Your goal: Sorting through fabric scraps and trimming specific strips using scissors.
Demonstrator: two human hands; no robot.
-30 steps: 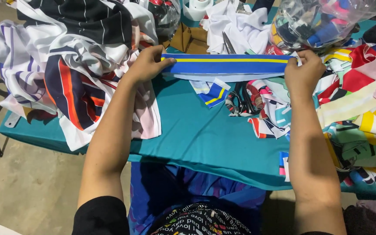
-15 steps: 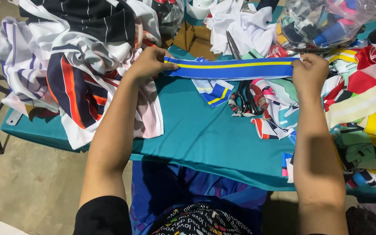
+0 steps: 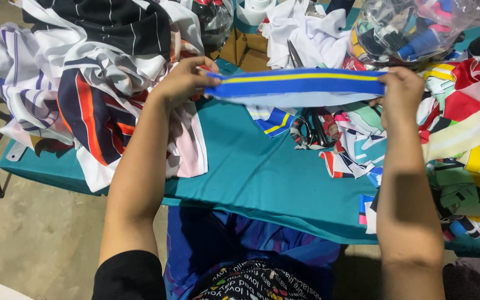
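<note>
The table [image 3: 262,178] lies under my 2 arms, fabric piles heaped to either side. I hold the blue band [image 3: 298,86] taut above it, long axis running left to right, level, yellow stripe uppermost. My left hand [image 3: 181,80] pinches its left end and my right hand [image 3: 401,89] its right end, both closed on the fabric and equally near.
</note>
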